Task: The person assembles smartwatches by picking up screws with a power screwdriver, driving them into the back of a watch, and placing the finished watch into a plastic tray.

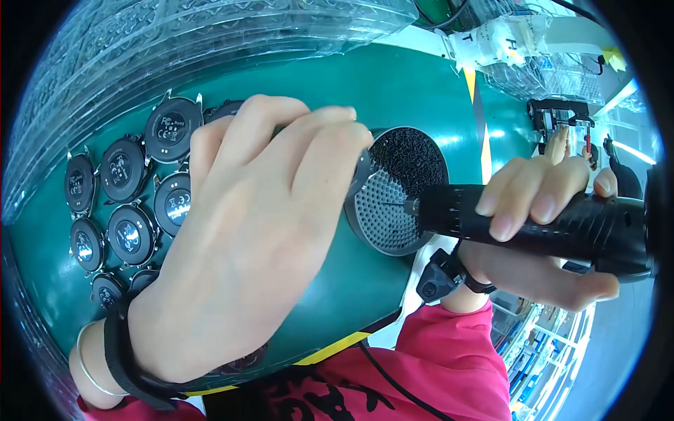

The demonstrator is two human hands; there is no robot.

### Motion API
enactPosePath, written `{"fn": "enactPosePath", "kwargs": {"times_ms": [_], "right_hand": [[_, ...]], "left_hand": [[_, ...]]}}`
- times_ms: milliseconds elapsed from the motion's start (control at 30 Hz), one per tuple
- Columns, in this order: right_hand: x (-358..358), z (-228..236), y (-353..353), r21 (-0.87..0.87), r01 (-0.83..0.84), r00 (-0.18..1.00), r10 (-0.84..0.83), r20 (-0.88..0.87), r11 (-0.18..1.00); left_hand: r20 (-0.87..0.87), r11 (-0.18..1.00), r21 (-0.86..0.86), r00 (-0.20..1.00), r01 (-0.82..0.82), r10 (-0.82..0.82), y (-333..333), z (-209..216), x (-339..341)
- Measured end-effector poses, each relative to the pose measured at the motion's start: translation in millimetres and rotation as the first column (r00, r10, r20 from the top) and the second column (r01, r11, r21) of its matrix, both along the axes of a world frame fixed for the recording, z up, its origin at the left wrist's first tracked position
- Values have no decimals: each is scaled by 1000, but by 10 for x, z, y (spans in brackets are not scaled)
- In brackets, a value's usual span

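Note:
My left hand [260, 217] is closed, its fingers and thumb pinched on a dark watch case [361, 172], most of which the hand hides. The watch case overlaps the left rim of a round screw tray [372, 240]. Inside the tray, a heap of small black screws [411, 156] lies on the far side and a grey perforated plate [382, 209] shows nearer me. My right hand [523, 193] wraps round a black electric screwdriver [449, 210], held almost level. Its thin bit points left over the perforated plate; whether the tip carries a screw is too small to tell.
Several round watch cases [128, 235] lie back up on the green mat [337, 91] at left. Stacked clear plastic trays [210, 28] line the far left edge. A small black camera [439, 277] is strapped at my right wrist. Another person's hand [557, 145] shows at far right.

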State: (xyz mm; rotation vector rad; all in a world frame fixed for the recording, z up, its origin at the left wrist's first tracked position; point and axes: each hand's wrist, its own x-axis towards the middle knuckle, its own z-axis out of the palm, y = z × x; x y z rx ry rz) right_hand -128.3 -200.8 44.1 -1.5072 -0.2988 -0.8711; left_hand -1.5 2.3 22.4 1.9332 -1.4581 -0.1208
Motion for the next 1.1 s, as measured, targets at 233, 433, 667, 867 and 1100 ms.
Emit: {"fn": "enactPosePath", "kwargs": {"times_ms": [233, 433, 667, 867, 1100], "right_hand": [[59, 37, 28, -30, -68, 998, 68, -8, 997], [57, 7, -19, -75, -70, 997, 67, -35, 995], [-106, 214, -105, -294, -72, 974, 3, -228, 953], [-46, 181, -190, -319, -148, 978, 91, -186, 936], [-69, 141, 29, -205, 1, 993, -25, -117, 979]], "left_hand": [[-130, 932, 359, 991, 56, -9, 308, 362, -176], [-75, 923, 361, 990, 137, -117, 594, -93, -434], [-98, 939, 147, 949, 312, -300, 376, -239, -441], [-131, 950, 80, 948, 302, -290, 249, -255, -386], [-223, 958, 38, 938, 283, -267, 258, -304, -369]]}}
